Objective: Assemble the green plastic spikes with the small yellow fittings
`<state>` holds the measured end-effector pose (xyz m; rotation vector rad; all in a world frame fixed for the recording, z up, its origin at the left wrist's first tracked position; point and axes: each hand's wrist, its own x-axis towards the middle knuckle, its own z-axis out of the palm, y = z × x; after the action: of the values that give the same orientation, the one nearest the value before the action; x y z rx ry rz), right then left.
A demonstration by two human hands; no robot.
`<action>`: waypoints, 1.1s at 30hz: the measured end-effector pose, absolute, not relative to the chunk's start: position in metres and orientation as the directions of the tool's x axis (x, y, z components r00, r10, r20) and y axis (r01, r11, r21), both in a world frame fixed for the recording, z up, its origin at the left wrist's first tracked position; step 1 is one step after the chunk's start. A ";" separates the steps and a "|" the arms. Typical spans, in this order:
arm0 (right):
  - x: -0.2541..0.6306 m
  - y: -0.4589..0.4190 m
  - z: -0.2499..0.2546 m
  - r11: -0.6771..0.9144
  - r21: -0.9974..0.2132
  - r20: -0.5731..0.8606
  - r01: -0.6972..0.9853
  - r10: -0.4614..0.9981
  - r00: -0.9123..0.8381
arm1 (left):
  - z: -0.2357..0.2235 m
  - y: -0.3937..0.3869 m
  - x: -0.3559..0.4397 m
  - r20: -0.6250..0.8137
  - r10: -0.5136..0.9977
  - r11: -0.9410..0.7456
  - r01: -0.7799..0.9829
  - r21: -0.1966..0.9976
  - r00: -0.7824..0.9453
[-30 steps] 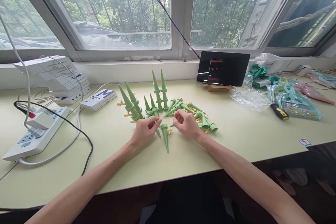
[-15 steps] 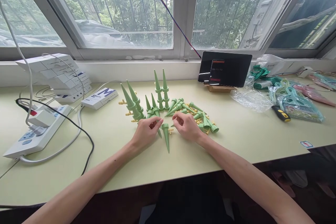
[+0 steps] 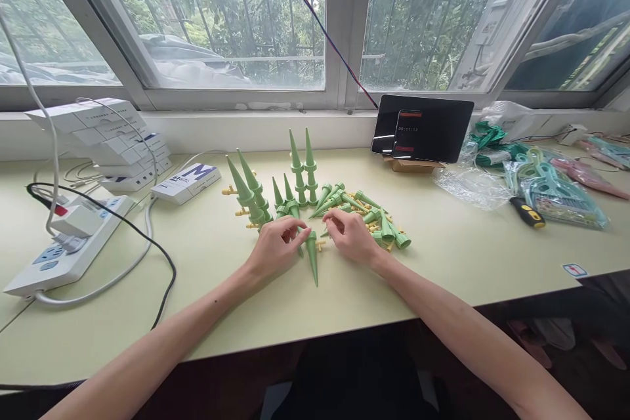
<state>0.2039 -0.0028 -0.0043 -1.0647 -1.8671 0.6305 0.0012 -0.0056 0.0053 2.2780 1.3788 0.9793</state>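
My left hand (image 3: 279,244) hovers low over the table, fingers loosely curled, thumb apart from the index finger. Its thumb tip overlaps the cap end of a green plastic watering spike (image 3: 312,262) with a small yellow valve (image 3: 320,246); whether they touch I cannot tell. The spike lies with its tip toward me. Another spike is partly hidden by that hand. To the right, my right hand (image 3: 350,237) is bent in a loose C, with nothing visible in it, beside a pile of green spikes (image 3: 386,230). Stacked spikes (image 3: 310,167) stand upright behind the hands.
More upright spikes (image 3: 246,193) stand at the left. White boxes (image 3: 121,144), a power strip (image 3: 73,246) and cables occupy the left side. A tablet (image 3: 443,131) leans at the back. Plastic-wrapped items (image 3: 556,190) and a yellow-black tool handle (image 3: 526,212) lie right.
My left thumb has moved slightly right, away from the index finger and over the cap end of the lying spike. My right hand has barely moved.
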 end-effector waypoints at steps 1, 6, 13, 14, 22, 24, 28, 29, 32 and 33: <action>0.204 -0.003 -0.004 0.501 -0.757 0.430 0.421 0.866 -0.256 | 0.005 -0.005 0.001 0.393 0.864 -0.496 0.661 0.562 0.314; 0.205 -0.002 -0.007 0.491 -0.764 0.418 0.419 0.871 -0.259 | 0.003 -0.005 0.000 0.365 0.861 -0.505 0.679 0.533 0.354; 0.205 -0.001 -0.005 0.492 -0.768 0.428 0.410 0.870 -0.244 | -0.002 -0.002 -0.002 0.356 0.847 -0.530 0.677 0.510 0.395; 0.205 -0.002 -0.005 0.493 -0.768 0.428 0.409 0.870 -0.245 | -0.002 -0.002 -0.002 0.357 0.845 -0.533 0.674 0.511 0.397; 0.206 -0.001 -0.005 0.513 -0.744 0.446 0.428 0.858 -0.253 | -0.002 -0.001 -0.003 0.379 0.843 -0.535 0.660 0.527 0.382; 0.206 -0.001 -0.005 0.512 -0.741 0.444 0.435 0.859 -0.254 | -0.002 -0.001 -0.002 0.394 0.841 -0.538 0.651 0.536 0.370; 0.205 -0.001 -0.004 0.509 -0.740 0.452 0.440 0.860 -0.235 | -0.001 -0.002 -0.002 0.405 0.847 -0.528 0.631 0.569 0.344; 0.206 -0.001 -0.004 0.509 -0.740 0.455 0.439 0.860 -0.230 | -0.001 -0.002 -0.002 0.402 0.850 -0.524 0.625 0.579 0.340; 0.206 -0.001 -0.005 0.503 -0.740 0.457 0.446 0.863 -0.215 | -0.002 -0.002 -0.002 0.404 0.854 -0.519 0.600 0.608 0.329; 0.206 0.000 -0.005 0.501 -0.739 0.457 0.450 0.864 -0.212 | -0.002 -0.002 -0.002 0.409 0.854 -0.518 0.592 0.617 0.322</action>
<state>0.2065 -0.0004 -0.0053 -1.0950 -1.8410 0.5753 -0.0017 -0.0021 -0.0015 2.2382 1.2881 1.0222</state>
